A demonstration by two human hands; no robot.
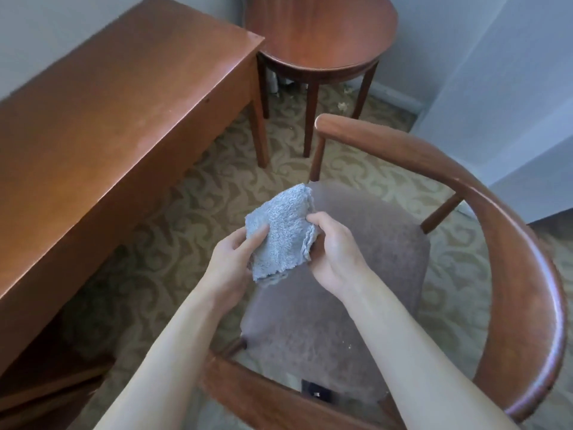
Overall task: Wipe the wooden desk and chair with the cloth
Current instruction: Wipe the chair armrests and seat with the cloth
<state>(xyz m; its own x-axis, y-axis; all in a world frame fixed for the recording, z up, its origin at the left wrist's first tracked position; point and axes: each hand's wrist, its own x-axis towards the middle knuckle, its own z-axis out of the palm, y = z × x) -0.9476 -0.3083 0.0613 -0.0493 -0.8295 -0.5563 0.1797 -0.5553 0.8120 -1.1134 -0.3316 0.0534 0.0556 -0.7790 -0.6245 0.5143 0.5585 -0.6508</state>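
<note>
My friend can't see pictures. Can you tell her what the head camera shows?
Two bare hands hold a folded grey cloth above a chair's cushioned seat: the left hand and the right hand each grip one side. The wooden chair curves round the seat, a long wooden desk stands to the left, and a round wooden table stands behind on patterned carpet.

Cloth point(279, 231): fluffy grey terry. Worktop point(124, 97), chair frame point(508, 243): glossy varnished wood. Seat point(356, 274): matt fabric.
</note>
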